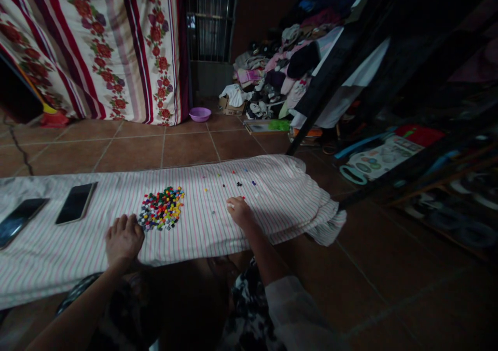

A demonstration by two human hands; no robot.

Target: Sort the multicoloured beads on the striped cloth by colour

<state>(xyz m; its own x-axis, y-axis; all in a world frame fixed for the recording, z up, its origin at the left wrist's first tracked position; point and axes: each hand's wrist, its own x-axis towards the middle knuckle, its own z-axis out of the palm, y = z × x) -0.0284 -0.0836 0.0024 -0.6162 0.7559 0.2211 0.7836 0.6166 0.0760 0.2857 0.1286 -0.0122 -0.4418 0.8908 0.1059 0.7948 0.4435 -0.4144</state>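
A heap of small multicoloured beads (163,208) lies on a striped cloth (198,242) that covers a long, low surface. Just left of the heap, my left hand (124,239) rests on the cloth, palm down, its fingers slightly bent and a little apart, with nothing seen in them. Right of the heap, my right hand (239,213) is down at the cloth with thumb and fingers pinched together. What is between those fingertips is too small to make out. Around it lie several scattered beads, among them black beads (239,184), a dark blue bead (253,183) and a yellow bead (206,189).
Two phones, one a dark phone (21,221) and one a pale-edged phone (77,203), lie at the left. Beyond are a floral curtain (105,50), a purple basin (199,114) and a clothes pile (280,70). A dark post (330,102) rises behind the right end.
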